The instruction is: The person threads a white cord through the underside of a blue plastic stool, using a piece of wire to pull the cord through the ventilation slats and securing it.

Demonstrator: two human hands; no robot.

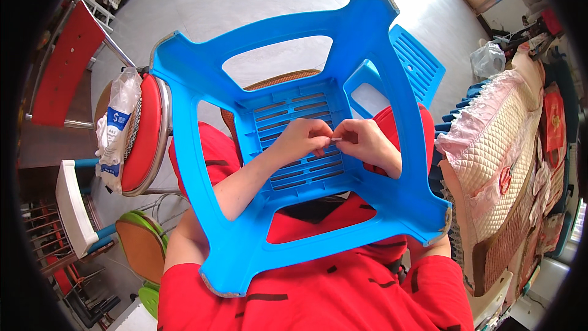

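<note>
Upside down on my lap rests a blue plastic stool [263, 263], its four legs pointing up toward me and its slatted seat at the bottom. My left hand [301, 138] reaches in through the stool's left side opening, fingers pinched. Through the right side opening comes my right hand [367, 144], its thumb and forefinger closed too. Between the fingertips of both hands sits a small pale piece [336, 140], too small to name. Both hands hover over the slats, inside the stool.
At the left stands a red-seated metal chair [147, 141] with a plastic bag of white items [116, 129] on it. Another blue slatted stool [416, 64] is beyond mine at the right. A quilted cover [490, 141] drapes over furniture on the right.
</note>
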